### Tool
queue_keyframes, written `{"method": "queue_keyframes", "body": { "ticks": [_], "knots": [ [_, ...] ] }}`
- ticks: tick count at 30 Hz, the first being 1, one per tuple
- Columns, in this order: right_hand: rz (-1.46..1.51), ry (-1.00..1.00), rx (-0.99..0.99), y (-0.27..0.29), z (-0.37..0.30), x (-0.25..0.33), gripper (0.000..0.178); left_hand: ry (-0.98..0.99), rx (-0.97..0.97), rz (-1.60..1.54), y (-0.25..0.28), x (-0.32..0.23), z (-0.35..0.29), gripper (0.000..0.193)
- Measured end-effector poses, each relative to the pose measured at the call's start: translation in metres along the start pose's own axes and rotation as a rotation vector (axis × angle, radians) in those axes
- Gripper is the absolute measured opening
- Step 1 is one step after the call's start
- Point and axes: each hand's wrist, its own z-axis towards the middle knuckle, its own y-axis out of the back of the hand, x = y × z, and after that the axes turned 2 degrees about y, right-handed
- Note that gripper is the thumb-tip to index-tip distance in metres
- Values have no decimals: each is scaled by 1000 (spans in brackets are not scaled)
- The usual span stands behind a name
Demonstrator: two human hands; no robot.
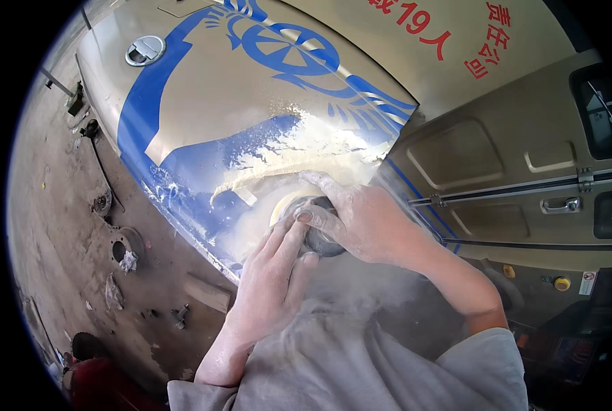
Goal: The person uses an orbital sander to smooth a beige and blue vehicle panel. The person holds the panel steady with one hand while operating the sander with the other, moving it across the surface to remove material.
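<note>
Both hands, coated in pale dust, press a round dark sander [328, 244] with a pale pad edge against a vehicle's beige side panel [217, 103]. My left hand [266, 279] lies over its near left side, fingers together. From the right, my right hand [366, 220] wraps the tool, its thumb by the left fingertips and its forefinger reaching along the far side. My hands cover most of the sander. Just beyond it spreads a cream filler patch [320, 142] with ragged edges, bordered by blue paint [193, 164]. Dust hangs about the tool and the panel's lower part.
At right stand dull beige vehicle doors [450, 154] with a chrome handle [561, 205]. A round fuel cap [145, 51] sits on the panel's far left. Metal parts, a wooden block [208, 292] and rags lie on the dirty floor [66, 205]. Something red [104, 383] is at lower left.
</note>
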Motion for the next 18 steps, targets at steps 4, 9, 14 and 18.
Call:
{"method": "queue_keyframes", "body": {
  "ticks": [4, 9, 14, 18],
  "knots": [
    [5, -15, 138, 4, -13, 11, 70, 47, 13, 43, 8, -17, -3, 51],
    [25, 115, -174, -13, 2, -2, 73, -31, -55, 166, 9, -7, 24, 67],
    [-96, 133, -139, -10, -22, 0, 78, -77, -81, 244, -11, -4, 7, 78],
    [-14, 313, -239, -12, -29, -11, 93, -14, -106, 222, 8, -2, 13, 75]
  ]
}}
